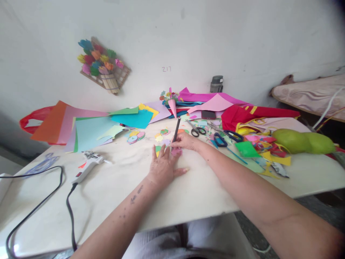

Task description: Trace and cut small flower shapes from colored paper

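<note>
My right hand [185, 141] is closed around a dark pencil [176, 129], held nearly upright with its lower end down by the paper pieces. Flat on the table, fingers spread, my left hand [164, 165] presses beside it on small paper cutouts. A pink paper piece [177, 151] shows next to its fingers, and a green one [157, 150] peeks out on the left. Just beyond the hands lie a pale yellow cutout [159, 138] and a small pile of round coloured cutouts [135, 136]. The pencil's tip is hidden by my fingers.
A glue gun [87, 169] with a black cord [70, 208] lies on the left. Coloured sheets [93, 131] spread along the back. Black-handled scissors [198, 131] and blue-handled scissors [221, 139] lie right, near green balloon-like shapes [292, 141]. A paper cone [172, 106] stands at the back.
</note>
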Action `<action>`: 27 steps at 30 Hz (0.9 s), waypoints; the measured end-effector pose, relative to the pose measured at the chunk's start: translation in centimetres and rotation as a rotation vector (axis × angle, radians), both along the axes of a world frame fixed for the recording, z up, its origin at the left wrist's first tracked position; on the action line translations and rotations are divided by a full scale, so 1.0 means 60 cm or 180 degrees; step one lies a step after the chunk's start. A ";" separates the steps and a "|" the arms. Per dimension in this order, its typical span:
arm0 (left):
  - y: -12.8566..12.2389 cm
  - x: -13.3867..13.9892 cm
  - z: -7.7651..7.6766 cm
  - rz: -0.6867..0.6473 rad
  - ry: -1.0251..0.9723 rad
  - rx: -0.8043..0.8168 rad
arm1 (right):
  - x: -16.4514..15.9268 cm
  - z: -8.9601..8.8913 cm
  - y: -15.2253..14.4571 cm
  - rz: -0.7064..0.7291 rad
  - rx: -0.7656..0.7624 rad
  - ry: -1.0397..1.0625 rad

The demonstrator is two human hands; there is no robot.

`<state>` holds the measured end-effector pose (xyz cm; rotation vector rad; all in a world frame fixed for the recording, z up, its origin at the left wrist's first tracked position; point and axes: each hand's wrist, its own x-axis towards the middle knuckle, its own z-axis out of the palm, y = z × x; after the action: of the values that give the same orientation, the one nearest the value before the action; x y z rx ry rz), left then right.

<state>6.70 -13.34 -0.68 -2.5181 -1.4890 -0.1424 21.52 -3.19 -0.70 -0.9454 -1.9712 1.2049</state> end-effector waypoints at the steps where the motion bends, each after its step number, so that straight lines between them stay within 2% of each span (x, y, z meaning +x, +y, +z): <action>1: 0.000 0.000 0.000 0.0001 -0.0002 0.0006 | 0.000 0.001 -0.001 0.0002 -0.0004 -0.0013; 27: 0.000 -0.002 -0.003 -0.0046 0.0002 0.0114 | -0.001 0.002 0.002 -0.0111 -0.0063 0.0124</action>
<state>6.59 -13.36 -0.87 -2.5011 -1.4551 -0.1692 21.48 -3.08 -0.55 -0.9553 -1.9082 1.2164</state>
